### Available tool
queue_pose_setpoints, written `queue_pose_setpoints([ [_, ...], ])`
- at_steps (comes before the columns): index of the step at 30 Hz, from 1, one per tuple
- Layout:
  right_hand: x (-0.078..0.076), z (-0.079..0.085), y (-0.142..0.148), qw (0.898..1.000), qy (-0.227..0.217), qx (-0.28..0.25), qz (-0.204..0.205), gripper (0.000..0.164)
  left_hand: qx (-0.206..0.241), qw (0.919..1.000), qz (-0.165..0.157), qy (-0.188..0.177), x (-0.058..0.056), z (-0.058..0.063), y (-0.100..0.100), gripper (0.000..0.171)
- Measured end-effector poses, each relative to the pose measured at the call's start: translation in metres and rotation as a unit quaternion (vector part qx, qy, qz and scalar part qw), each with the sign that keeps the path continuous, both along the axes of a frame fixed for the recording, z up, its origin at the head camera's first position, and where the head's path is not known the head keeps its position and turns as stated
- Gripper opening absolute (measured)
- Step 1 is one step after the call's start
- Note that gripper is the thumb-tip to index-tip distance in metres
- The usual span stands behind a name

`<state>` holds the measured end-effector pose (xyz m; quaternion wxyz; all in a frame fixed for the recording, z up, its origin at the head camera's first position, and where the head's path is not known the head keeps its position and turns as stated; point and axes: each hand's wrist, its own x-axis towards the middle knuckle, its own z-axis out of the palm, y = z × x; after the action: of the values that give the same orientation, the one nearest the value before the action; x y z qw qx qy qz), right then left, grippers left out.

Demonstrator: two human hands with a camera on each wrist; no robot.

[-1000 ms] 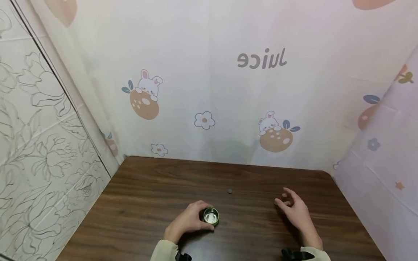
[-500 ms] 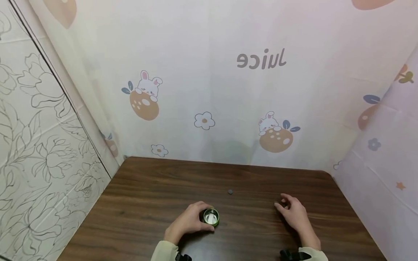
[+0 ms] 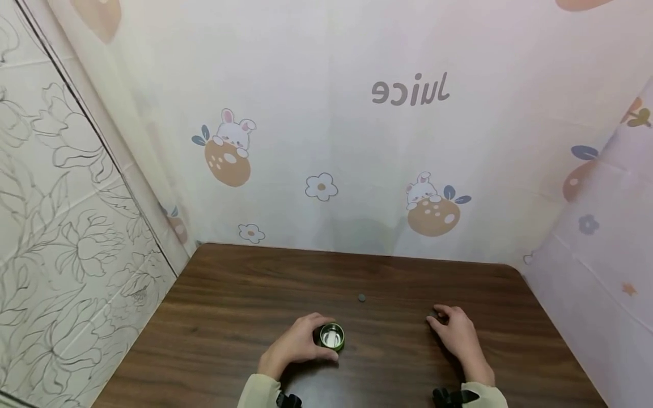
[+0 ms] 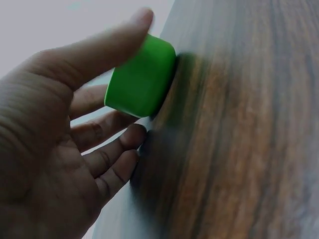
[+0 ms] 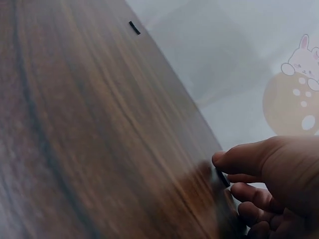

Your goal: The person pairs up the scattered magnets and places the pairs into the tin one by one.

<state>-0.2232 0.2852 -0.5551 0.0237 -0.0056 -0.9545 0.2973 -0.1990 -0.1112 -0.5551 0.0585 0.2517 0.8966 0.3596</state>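
Note:
A small round green tin with an open top and shiny inside stands on the table. My left hand grips it from the left, thumb on the near side and fingers on the far side. The tin's smooth green wall shows in the left wrist view, its base at the tabletop. Farther right, my right hand is low over the wood. Its thumb and fingertips pinch a small thin dark disc, partly hidden by the fingers. A second dark disc lies flat beyond the tin.
The brown wood-grain table ends at a printed white curtain behind it. Another curtain with line-drawn flowers hangs on the left, and a pale patterned one borders the right side.
My right hand has come down and slightly left, its fingers closing from a loose spread to a pinch on the disc. The left hand and the tin stay in place.

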Motion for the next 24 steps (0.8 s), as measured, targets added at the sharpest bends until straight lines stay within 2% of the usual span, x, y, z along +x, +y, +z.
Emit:
queue_pose_setpoints([
  [5,0.000,-0.002,-0.002,1.000,0.012,0.004,-0.006,0.041,-0.012,0.9996,0.005,-0.025,-0.002,0.013,-0.004,0.076],
  [12,0.003,0.000,-0.003,1.000,0.012,0.000,-0.009,0.033,-0.032,0.9981,0.002,-0.052,-0.018,0.037,-0.005,0.078],
  [17,0.001,0.000,0.000,1.000,0.013,-0.005,-0.012,0.029,-0.020,0.9990,-0.003,-0.041,-0.034,0.052,0.009,0.076],
  [24,0.001,-0.001,-0.001,1.000,0.018,-0.005,-0.013,0.027,0.020,0.9985,0.028,-0.043,-0.054,0.066,0.034,0.074],
])
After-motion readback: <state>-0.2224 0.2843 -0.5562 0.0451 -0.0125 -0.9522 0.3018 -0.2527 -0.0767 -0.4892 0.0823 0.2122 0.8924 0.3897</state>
